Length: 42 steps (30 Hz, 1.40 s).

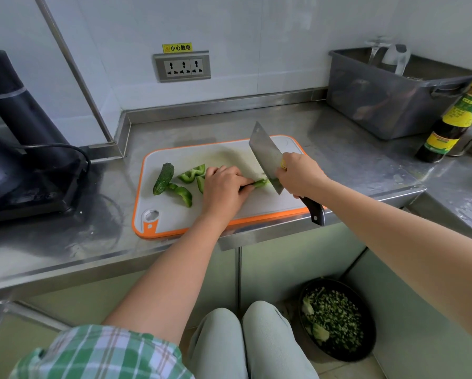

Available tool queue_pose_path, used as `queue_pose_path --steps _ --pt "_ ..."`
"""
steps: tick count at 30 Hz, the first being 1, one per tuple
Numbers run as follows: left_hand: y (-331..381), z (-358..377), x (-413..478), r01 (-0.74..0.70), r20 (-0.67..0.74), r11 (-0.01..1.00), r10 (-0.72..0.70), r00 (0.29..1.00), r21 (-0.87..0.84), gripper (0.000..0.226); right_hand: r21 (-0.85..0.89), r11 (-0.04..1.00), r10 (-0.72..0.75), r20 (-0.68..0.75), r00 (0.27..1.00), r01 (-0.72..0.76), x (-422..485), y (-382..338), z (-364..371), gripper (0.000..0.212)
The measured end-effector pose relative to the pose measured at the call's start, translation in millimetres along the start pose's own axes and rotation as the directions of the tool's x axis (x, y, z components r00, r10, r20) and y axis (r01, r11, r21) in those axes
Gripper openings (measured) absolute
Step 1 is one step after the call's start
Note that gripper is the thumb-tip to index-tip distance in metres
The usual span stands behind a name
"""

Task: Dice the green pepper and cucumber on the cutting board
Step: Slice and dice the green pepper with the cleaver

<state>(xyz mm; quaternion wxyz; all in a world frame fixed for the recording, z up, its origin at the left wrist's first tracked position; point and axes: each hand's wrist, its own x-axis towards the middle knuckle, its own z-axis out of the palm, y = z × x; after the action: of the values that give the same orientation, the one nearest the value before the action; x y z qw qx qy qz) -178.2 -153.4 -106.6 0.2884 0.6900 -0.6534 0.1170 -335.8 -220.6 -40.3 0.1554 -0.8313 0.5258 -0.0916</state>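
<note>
One strip of green pepper (260, 183) lies on the white, orange-rimmed cutting board (229, 155), pinched under the curled fingers of the left hand (223, 188). Just right of that hand, the cleaver (264, 151) sets its broad steel blade against the strip's free end; the right hand (300, 173) grips its dark handle. Left of the left hand lie at least three glossy curved pepper pieces (192, 173) and one bumpy whole cucumber (163, 178). Beyond the right hand, on the steel counter (338, 132), stand one grey plastic bin (387, 105) and a dark sauce bottle (448, 129).

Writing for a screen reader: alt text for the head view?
The right hand holds a cleaver at a pepper strip that the left hand holds on a cutting board. A cucumber and pepper pieces lie farther left.
</note>
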Motion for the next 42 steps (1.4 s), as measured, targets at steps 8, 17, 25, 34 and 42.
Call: queue_pose_path --steps 8,17,25,34,42 --pt "0.4 -0.5 -0.4 -0.012 -0.016 1.0 0.012 1.0 0.009 0.012 -0.08 0.997 0.01 0.135 0.991 0.0 0.0 -9.0 -2.9 0.008" --pt "-1.7 1.3 0.4 -0.013 -0.026 1.0 0.013 1.0 -0.017 0.013 -0.01 1.0 0.007 0.013 1.0 -0.007 -1.9 -5.2 5.0 0.011" --pt "-1.7 1.9 0.8 -0.017 -0.036 1.0 0.018 0.999 0.009 0.013 -0.106 0.994 -0.018 0.131 0.991 0.032 -2.9 -12.0 -10.6 0.014" --pt "-2.5 2.4 0.2 -0.039 -0.025 0.999 0.039 0.999 -0.012 0.012 -0.069 0.998 0.006 0.073 0.997 -0.001 -5.7 -14.3 6.4 0.007" --pt "-1.6 2.8 -0.9 -0.016 -0.009 1.0 0.016 1.0 0.001 0.017 -0.041 0.999 -0.007 0.092 0.996 0.011 -5.2 -14.4 -10.3 0.007"
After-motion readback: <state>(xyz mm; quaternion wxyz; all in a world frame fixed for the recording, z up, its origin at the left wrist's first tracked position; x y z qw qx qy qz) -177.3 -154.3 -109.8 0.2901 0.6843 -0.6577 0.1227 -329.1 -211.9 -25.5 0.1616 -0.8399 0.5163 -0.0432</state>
